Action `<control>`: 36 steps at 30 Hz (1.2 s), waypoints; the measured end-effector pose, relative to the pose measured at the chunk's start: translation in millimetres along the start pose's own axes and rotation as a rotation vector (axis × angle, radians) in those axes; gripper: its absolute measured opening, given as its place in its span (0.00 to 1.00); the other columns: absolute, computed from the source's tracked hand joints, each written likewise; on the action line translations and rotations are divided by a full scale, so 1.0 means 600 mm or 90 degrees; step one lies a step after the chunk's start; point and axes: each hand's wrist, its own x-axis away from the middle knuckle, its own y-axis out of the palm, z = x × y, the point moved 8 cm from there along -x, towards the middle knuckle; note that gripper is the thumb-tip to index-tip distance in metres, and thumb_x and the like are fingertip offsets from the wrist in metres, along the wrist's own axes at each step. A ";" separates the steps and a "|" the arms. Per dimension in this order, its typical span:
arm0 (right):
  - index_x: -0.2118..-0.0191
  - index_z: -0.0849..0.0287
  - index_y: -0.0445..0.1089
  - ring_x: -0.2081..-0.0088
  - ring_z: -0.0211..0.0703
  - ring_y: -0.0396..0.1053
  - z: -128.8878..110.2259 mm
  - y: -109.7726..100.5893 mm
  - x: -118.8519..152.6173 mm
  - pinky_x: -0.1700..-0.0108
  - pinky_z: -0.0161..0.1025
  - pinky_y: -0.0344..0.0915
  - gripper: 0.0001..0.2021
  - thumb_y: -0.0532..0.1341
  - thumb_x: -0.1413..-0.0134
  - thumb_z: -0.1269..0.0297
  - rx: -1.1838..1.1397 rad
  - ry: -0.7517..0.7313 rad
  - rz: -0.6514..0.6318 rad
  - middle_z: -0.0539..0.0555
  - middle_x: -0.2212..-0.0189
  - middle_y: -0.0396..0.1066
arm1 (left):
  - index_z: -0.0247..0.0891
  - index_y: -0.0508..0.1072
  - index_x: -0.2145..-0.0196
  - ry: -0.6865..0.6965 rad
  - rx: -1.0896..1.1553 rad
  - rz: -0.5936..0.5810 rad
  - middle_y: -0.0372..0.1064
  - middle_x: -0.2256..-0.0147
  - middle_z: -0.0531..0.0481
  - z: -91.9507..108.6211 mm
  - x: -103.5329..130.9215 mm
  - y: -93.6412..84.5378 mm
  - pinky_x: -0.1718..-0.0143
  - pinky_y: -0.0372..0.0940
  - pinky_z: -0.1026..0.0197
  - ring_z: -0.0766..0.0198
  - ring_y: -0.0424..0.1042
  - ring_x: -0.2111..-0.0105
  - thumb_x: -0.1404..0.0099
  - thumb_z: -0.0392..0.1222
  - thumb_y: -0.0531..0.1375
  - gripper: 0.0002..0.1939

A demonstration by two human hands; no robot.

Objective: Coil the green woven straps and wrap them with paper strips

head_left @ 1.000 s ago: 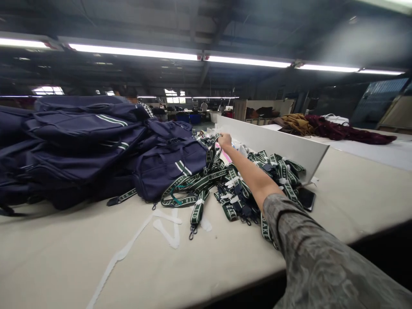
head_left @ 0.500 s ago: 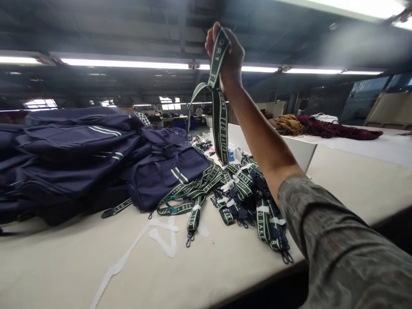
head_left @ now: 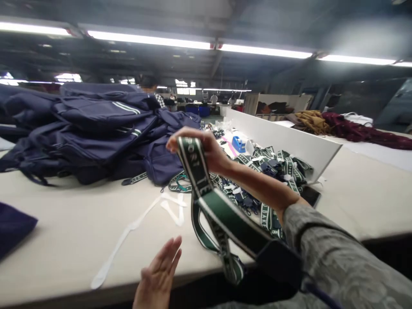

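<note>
My right hand (head_left: 209, 150) is closed around a green webbing strap (head_left: 231, 219) with white edges and white lettering. The strap hangs in loops below the hand, in front of the table edge, and its dark navy end trails toward the lower right. Low in the view, my left hand (head_left: 159, 274) is raised with fingers stretched out, holding nothing, to the left of the hanging strap and apart from it. Beyond my right forearm lies a heap of similar straps (head_left: 265, 214), some banded in white, on the cream table (head_left: 74, 219).
Navy bags (head_left: 106, 137) are piled at the left, and dark blue fabric (head_left: 14, 227) lies at the left edge. A blue tape dispenser (head_left: 238, 144) stands near a white divider panel (head_left: 286, 137). White strips (head_left: 128, 231) lie on the table. People are in the background.
My right hand has come down from high up, bringing the strap clear of the heap toward me. My left hand has entered from below. The view has turned slightly right.
</note>
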 end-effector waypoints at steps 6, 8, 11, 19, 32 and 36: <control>0.65 0.61 0.76 0.61 0.39 0.71 0.145 0.133 0.212 0.53 0.37 0.66 0.09 0.62 0.39 0.61 0.015 0.291 0.022 0.53 0.65 0.74 | 0.37 0.69 0.41 0.016 -0.120 -0.054 0.68 0.42 0.35 -0.008 0.013 0.045 0.40 0.65 0.46 0.43 0.67 0.42 0.41 0.64 0.65 0.38; 0.65 0.61 0.76 0.60 0.40 0.71 0.167 0.154 0.248 0.53 0.38 0.65 0.09 0.62 0.38 0.61 0.013 0.324 0.041 0.54 0.65 0.74 | 0.36 0.66 0.40 -0.033 -0.213 -0.046 0.70 0.44 0.35 -0.021 0.026 0.042 0.42 0.66 0.48 0.45 0.70 0.45 0.44 0.57 0.70 0.40; 0.63 0.62 0.76 0.60 0.41 0.71 0.188 0.169 0.285 0.53 0.38 0.65 0.08 0.61 0.38 0.64 0.031 0.333 0.069 0.55 0.64 0.74 | 0.37 0.64 0.40 -0.091 -0.285 0.001 0.72 0.48 0.39 -0.033 0.047 0.025 0.46 0.68 0.52 0.48 0.73 0.48 0.48 0.52 0.73 0.43; 0.55 0.62 0.76 0.55 0.43 0.72 0.230 0.203 0.382 0.48 0.40 0.66 0.15 0.58 0.46 0.80 0.119 0.461 -0.055 0.56 0.58 0.75 | 0.36 0.75 0.53 0.002 -0.534 0.068 0.76 0.63 0.47 -0.008 0.070 -0.018 0.59 0.67 0.61 0.57 0.74 0.62 0.39 0.57 0.65 0.24; 0.44 0.55 0.71 0.54 0.45 0.72 0.098 0.179 0.425 0.49 0.43 0.71 0.19 0.58 0.39 0.70 0.169 0.431 0.065 0.59 0.48 0.70 | 0.40 0.77 0.53 0.215 -0.788 0.189 0.77 0.57 0.47 0.100 0.087 -0.031 0.49 0.67 0.58 0.54 0.75 0.57 0.39 0.46 0.64 0.17; 0.33 0.55 0.59 0.32 0.57 0.51 0.041 0.212 0.374 0.32 0.56 0.52 0.33 0.65 0.44 0.61 0.180 0.239 -0.077 0.63 0.34 0.55 | 0.42 0.75 0.51 0.233 -0.842 0.165 0.77 0.57 0.48 0.119 0.101 -0.006 0.54 0.69 0.59 0.56 0.76 0.59 0.40 0.43 0.63 0.18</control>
